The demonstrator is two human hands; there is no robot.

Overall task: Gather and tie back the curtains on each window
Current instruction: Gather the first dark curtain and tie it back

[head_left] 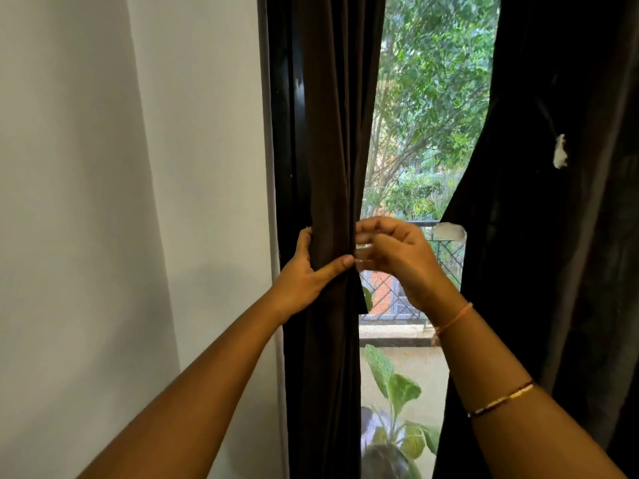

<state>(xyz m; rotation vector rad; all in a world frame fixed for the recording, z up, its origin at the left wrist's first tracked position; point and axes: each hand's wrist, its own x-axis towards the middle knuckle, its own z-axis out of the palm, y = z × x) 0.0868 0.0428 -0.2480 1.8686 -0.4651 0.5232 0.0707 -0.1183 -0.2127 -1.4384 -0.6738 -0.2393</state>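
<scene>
The right curtain (553, 236) hangs loose; the left curtain (328, 167) is bunched by the wall (103, 202), wrapped in the grip of the left hand (304, 274). If that grip slackens, the folds would likely spill open before anything binds them. The right hand (401, 261) curls at the bundle's edge, blurred: whether its grip holds anything I cannot tell.

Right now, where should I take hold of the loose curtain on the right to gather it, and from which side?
Probably the right curtain by its inner edge, about level with where the left hand grips the left curtain. Come in from the window gap: that edge hangs free there, so sweeping outward should bunch the spread cloth.
</scene>
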